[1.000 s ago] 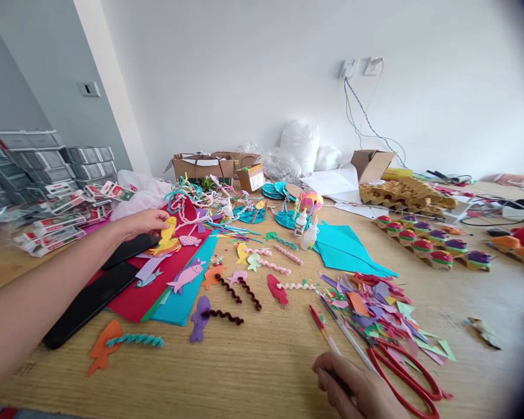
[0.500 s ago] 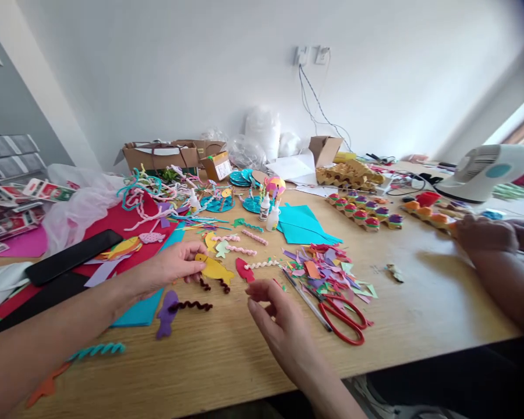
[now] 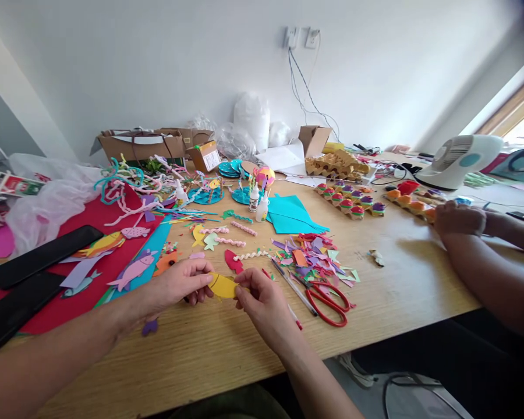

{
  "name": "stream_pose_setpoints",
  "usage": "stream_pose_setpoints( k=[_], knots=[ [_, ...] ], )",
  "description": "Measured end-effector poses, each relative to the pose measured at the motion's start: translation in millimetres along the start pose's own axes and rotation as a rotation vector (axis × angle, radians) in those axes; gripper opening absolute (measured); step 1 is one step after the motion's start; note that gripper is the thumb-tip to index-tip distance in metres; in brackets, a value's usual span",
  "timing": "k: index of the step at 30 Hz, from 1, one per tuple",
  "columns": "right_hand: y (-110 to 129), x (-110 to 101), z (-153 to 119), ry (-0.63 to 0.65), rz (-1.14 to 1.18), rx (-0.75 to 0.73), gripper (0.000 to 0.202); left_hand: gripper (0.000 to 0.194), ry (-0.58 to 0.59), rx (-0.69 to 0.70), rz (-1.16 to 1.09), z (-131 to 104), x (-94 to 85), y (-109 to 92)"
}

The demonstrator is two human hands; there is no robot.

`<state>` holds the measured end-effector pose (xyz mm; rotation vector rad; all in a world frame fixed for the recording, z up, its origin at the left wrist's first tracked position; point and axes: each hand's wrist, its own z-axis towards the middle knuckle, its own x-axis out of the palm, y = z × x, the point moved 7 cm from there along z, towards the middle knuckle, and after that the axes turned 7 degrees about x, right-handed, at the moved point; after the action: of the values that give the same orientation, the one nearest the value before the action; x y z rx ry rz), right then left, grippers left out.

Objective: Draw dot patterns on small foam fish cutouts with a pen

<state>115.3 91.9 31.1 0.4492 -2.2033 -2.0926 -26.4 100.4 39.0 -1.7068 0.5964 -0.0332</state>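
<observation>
Between my two hands is a yellow paper fish (image 3: 223, 286), raised a little above the wooden table. My left hand (image 3: 191, 281) pinches its left end, while the fingers of my right hand (image 3: 258, 294) close on its right end. Just beyond them lies a red paper fish (image 3: 233, 262) with a cream twisted pipe cleaner (image 3: 252, 255). A purple paper fish (image 3: 149, 327) is mostly covered by my left forearm. To the right of my right hand lie a pen (image 3: 294, 285) and red-handled scissors (image 3: 327, 308).
Paper scraps (image 3: 308, 256) are heaped behind the scissors. Glue bottles (image 3: 262, 207) stand near teal sheets (image 3: 294, 214). At left are red sheets (image 3: 39, 308) and black cases (image 3: 46, 253). A co-worker's hands (image 3: 460, 220) are at painted egg cartons (image 3: 406, 203) on the right.
My right hand has moved in and taken hold of the yellow fish's right end. My left hand has shifted slightly right and down with it. The camera view has turned a little.
</observation>
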Motion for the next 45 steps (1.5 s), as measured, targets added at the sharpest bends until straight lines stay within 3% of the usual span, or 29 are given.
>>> stream_pose_setpoints(
  k=[13, 18, 30, 39, 45],
  knots=[
    [-6.0, -7.2, 0.0, -0.016, -0.042, -0.004, 0.008, 0.033, -0.02, -0.049, 0.02, -5.9, -10.9, 11.3],
    [1.1, 2.9, -8.3, 0.059, -0.176, -0.02, 0.01, 0.029, -0.012, -0.052, 0.03, -12.1, -13.5, 10.4],
    [-1.7, 12.6, -12.2, 0.106, -0.179, 0.001, 0.013, 0.028, -0.072, -0.015, 0.003, -14.4, -20.1, 12.4],
    [0.7, -1.3, -13.6, -0.073, -0.356, -0.138, 0.011, 0.029, -0.088, 0.014, -0.014, -6.1, -13.5, 13.0],
    [-11.3, 0.3, -14.9, -0.097, -0.333, -0.126, 0.011, 0.027, -0.091, 0.052, -0.031, -0.9, -2.9, 19.3]
  ],
)
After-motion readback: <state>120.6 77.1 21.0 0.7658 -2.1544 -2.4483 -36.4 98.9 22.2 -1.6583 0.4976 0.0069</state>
